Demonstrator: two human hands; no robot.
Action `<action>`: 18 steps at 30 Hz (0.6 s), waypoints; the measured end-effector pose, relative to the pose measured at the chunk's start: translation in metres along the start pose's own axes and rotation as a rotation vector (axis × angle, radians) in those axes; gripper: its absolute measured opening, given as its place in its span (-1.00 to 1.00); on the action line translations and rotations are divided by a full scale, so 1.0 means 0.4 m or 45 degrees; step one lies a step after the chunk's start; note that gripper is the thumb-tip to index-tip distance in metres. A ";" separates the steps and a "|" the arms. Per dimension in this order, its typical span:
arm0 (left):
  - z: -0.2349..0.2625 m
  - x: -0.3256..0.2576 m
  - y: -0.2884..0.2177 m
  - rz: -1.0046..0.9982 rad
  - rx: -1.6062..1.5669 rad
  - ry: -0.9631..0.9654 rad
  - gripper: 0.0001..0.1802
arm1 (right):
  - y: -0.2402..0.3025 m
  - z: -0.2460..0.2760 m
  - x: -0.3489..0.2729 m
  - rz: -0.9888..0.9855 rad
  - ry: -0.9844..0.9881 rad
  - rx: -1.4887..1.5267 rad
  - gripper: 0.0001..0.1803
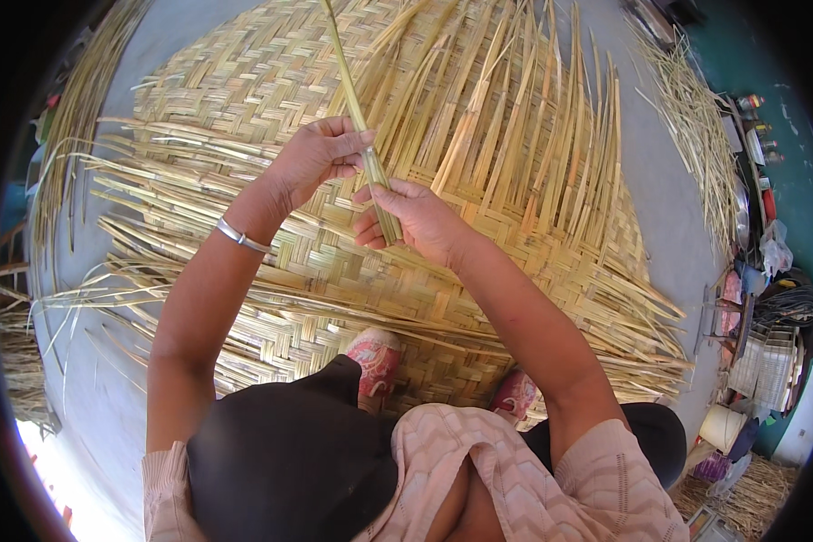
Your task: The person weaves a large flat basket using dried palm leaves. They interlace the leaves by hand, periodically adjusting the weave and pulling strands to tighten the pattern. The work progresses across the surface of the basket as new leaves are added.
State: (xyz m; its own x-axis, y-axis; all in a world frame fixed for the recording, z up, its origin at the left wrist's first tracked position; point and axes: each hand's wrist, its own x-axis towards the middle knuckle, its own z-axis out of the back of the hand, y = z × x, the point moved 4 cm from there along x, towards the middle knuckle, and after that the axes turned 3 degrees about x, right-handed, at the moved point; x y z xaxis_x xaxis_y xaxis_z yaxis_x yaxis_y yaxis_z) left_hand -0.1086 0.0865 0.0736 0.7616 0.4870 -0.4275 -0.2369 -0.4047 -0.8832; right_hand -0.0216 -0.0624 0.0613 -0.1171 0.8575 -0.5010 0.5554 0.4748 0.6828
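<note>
A long, flat greenish-yellow reed strip (347,79) slants up and away between my hands, over the woven mat. My left hand (312,161) pinches it between thumb and fingers, a silver bangle on that wrist. Lower down, my right hand (423,219) grips the strip's wider near end, fingers curled round it. Below both hands spreads a large herringbone mat (244,77) of pale reed strips. Its loose, unwoven strips (533,117) fan out at the far right, and more loose ends (167,181) stick out to the left.
My pink shoes (375,357) rest on the mat's near part. Bundles of loose reeds lie on the grey floor at the far left (81,99) and far right (696,135). Along the right wall stand a small chair (724,312), coiled black cable (783,307) and a plastic bag (775,248).
</note>
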 end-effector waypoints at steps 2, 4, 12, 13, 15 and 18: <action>0.004 0.006 0.023 0.012 -0.100 0.030 -0.84 | -0.014 0.003 0.009 0.009 0.037 0.062 -0.57; 0.004 0.010 0.035 0.004 -0.114 0.044 -0.83 | -0.028 0.006 0.016 0.004 0.042 0.119 -0.55; -0.024 0.032 0.073 -0.176 0.247 -0.178 -0.84 | -0.091 0.051 0.040 -0.017 -0.135 0.210 -0.55; -0.030 0.038 0.079 -0.198 0.253 -0.181 -0.85 | -0.095 0.055 0.042 -0.004 -0.127 0.204 -0.57; -0.037 0.048 0.089 -0.237 0.300 -0.179 -0.85 | -0.104 0.066 0.044 -0.027 -0.174 0.184 -0.60; -0.043 0.061 0.104 -0.203 0.325 -0.170 -0.83 | -0.112 0.073 0.040 -0.067 -0.187 0.181 -0.65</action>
State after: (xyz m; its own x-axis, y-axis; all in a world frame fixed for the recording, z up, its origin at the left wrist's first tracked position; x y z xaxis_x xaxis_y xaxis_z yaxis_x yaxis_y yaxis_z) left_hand -0.0893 0.0684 0.0299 0.7195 0.6326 -0.2866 -0.2778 -0.1162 -0.9536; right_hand -0.0244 -0.0759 0.0071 -0.0335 0.7893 -0.6131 0.6635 0.4763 0.5769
